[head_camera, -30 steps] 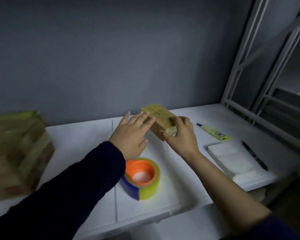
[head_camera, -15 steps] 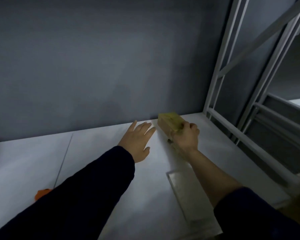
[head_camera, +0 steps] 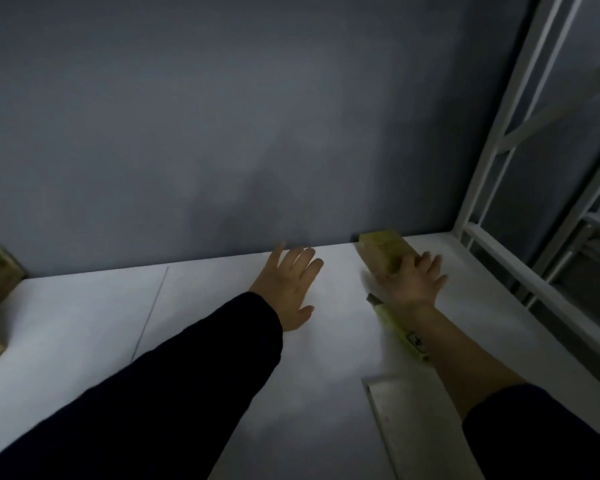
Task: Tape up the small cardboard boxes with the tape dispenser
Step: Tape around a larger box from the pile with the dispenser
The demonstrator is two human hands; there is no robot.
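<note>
Your right hand (head_camera: 411, 282) rests its spread fingers (head_camera: 430, 263) on the small cardboard box (head_camera: 383, 249) by the wall, not gripping; your left hand (head_camera: 288, 289) lies flat, fingers splayed, on the surface (head_camera: 222, 341).

White table (head_camera: 222, 341), small box (head_camera: 381, 251), marker (head_camera: 400, 332).

Yellowish-tan small box (head_camera: 383, 250) — white table (head_camera: 201, 327) (grey wall (head_camera: 222, 116)) — navy sleeves (head_camera: 174, 386).
</note>
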